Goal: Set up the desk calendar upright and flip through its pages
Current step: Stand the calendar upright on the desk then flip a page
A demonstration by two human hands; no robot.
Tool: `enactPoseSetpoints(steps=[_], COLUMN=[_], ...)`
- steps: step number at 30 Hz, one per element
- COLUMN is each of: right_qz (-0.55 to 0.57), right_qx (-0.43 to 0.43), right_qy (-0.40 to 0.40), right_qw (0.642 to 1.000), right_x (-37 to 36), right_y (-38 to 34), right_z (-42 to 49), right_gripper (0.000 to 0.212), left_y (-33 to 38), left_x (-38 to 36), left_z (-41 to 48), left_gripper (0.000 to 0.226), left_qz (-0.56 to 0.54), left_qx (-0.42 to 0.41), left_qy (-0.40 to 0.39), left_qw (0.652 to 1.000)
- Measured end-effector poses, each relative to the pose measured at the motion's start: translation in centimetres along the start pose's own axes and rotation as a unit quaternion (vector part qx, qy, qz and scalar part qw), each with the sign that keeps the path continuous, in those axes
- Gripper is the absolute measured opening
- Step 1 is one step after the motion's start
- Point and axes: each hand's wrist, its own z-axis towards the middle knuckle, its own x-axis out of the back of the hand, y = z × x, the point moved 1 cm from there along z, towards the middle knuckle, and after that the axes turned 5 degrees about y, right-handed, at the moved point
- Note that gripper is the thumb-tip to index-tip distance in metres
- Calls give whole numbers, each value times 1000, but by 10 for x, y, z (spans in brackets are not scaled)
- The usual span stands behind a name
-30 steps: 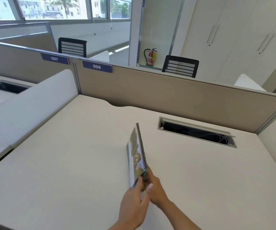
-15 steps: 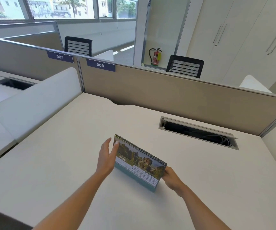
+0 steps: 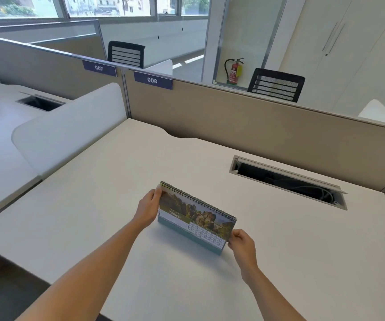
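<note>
From the head camera: the calendar [image 3: 197, 217] stands on the pale counter [image 3: 279, 262], near the middle, its spiral along the top and the March page facing us. The left hand [image 3: 146, 208] pinches its far-left upper corner, fingers [image 3: 158, 193] closed around the edge. The right hand [image 3: 241, 243] grips the near-right lower corner. It looks light, stiff card with thin pages; best held at the edges, pages lifted from the bottom.
</note>
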Motion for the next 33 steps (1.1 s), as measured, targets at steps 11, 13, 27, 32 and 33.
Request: enactPoseSetpoints(steps=[11,13,27,32,33], right_qz=[119,105,41,46,47], right_qx=[-35,-25,-3,-14,-18], right_qy=[-109,-122,-130,-126,-126], right_qw=[986,987,991,991,991], right_x=[-36,-50,-158,-185,-190], right_y=[-18,-27,-126,-135,-137], right_z=[31,45,140,158,162], right_gripper=[52,54,67,66,68], left_y=[-8,-13,5,5,5], left_x=[8,14,48,55,57], left_z=[33,46,165,199,203], left_gripper=[99,98,63,66,66], left_qz=[-28,-52,-242,-237,-237], left_qx=[108,123,187,186,184], left_qy=[-25,-24,-5,-6,-2], left_qw=[993,991,952,954,954])
